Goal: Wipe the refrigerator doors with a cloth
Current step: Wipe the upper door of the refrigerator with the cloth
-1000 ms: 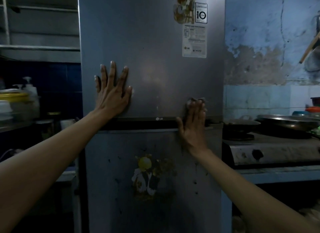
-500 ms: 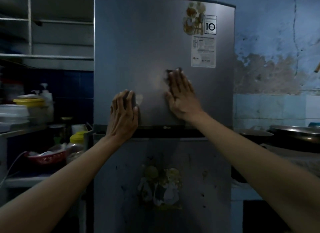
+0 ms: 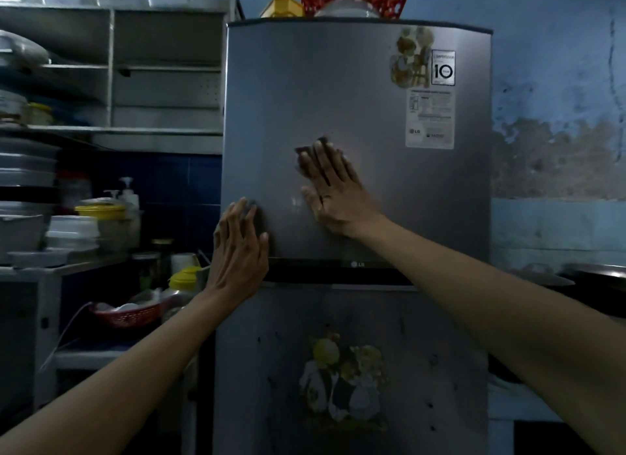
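Cloth [image 3: 305, 160] under flat right hand [image 3: 335, 194] mid upper door [image 3: 338, 99]; left hand [image 3: 237, 251] fingers straight, braced; lower door [image 3: 440, 370] w/ spots unwiped

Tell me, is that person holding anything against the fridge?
Yes. The right hand presses a dark cloth flat on the upper door, under straight fingers. The left hand holds nothing, just resting on the door.

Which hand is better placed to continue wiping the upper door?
Right. The right hand already presses the cloth flat on the upper door. The left hand lies bare at the door's lower left edge.
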